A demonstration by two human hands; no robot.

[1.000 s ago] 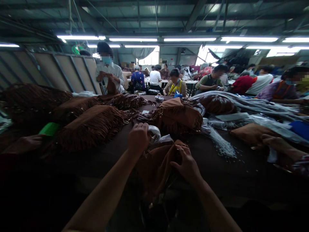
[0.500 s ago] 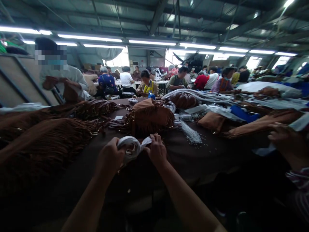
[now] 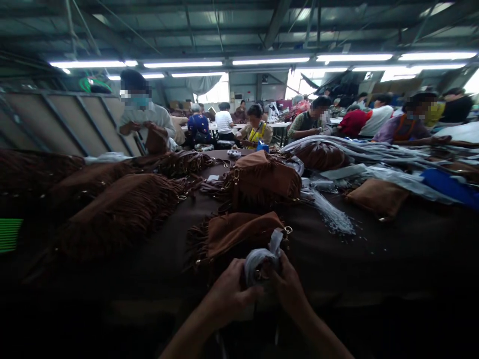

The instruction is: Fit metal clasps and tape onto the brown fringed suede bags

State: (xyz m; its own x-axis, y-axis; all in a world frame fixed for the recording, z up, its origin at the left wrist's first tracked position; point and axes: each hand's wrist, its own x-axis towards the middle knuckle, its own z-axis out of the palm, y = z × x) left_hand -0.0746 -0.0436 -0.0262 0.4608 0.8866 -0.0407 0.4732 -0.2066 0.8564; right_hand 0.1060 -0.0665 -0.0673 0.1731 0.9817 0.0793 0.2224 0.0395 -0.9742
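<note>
In my hands is a small bundle of whitish plastic film (image 3: 261, 266), and I think a metal fitting sits inside it, but the light is low and I cannot see well. My left hand (image 3: 228, 295) and my right hand (image 3: 289, 285) are together, and the fingers of both press this film from two sides. Just behind them, a brown suede fringed bag (image 3: 235, 236) lies on the dark table (image 3: 396, 254), very near my hands. A metal ring (image 3: 288, 230) at its corner is bare.

As far as I can judge, this bag is only partly finished, because film covers only the piece in my hands. The work left on it is not clear to me. Beyond it, a second fringed bag (image 3: 262, 182) stands with gold-coloured fittings, and more fringed bags (image 3: 116, 214) lie to my left. I cannot see inside any bag, so I cannot tell what they contain.

To my right is a loose heap of clear plastic strips (image 3: 333, 214), with small pieces scattered around it. Further right lies a flat brown pouch (image 3: 376, 198). Across the table, a co-worker (image 3: 138, 112) holds a brown bag (image 3: 155, 139).
</note>
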